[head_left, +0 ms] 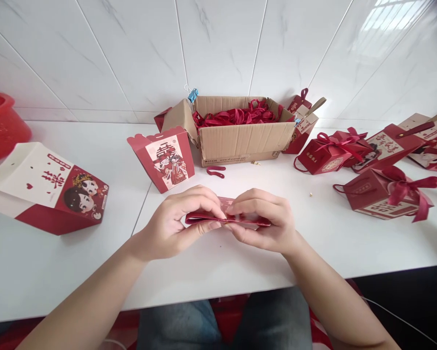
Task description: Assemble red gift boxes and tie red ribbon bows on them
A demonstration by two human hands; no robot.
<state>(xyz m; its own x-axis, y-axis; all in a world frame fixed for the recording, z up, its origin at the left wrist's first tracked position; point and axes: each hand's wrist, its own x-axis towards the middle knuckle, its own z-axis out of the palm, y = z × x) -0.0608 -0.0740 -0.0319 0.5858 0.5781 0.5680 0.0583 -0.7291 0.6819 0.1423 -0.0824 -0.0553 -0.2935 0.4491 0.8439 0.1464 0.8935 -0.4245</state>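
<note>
here, a white table (189, 277) by veined tiles (225, 53) lies beneath both hands (176, 218).

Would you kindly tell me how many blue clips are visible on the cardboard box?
2: one blue clip by the back left corner of the cardboard box, another blue clip by its front right corner. Others may be hidden.

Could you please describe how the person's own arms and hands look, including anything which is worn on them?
The left hand and the right hand are bare, without gloves, and no rings can be seen. The left forearm and the right forearm are slim and uncovered: no sleeve, watch or bracelet shows. I see no clear markings on them.
</note>
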